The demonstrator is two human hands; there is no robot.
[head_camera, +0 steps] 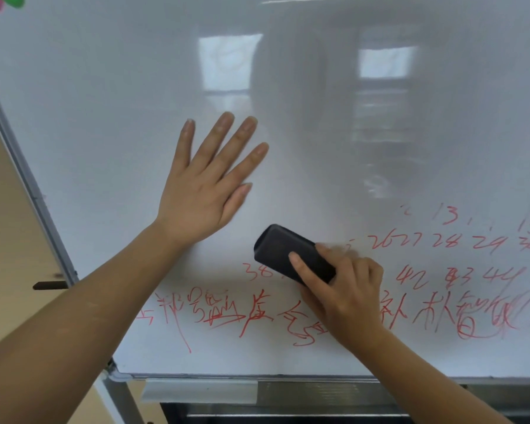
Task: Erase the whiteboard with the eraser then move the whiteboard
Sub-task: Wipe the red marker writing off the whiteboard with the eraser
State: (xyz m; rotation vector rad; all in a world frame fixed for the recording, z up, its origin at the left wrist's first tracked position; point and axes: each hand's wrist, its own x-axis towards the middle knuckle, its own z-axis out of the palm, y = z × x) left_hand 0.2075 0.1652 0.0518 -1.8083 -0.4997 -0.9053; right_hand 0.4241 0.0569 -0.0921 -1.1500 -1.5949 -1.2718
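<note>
One whiteboard point(318, 117), one black eraser point(283, 249), two hands; red writing point(441, 319) fills the board's lower part. The left hand point(202, 191) lies flat, fingers spread, on the board; the right hand's point(346, 295) grip curls round the eraser, pressed to the board amid the writing.

Pretty bright, even daylight overall, nothing harsh. The whiteboard point(104, 87) is glossy and throws back soft window reflections in the upper middle and upper right of the frame, with a darker hazy reflection between them. Faint soft shadow sits just right of the left hand point(202, 191). Right hand point(346, 298) has some motion blur around the fingertips. Wide-angle lens bends the board's frame point(28, 185) at the left edge, and the corners look a bit smeary.
</note>
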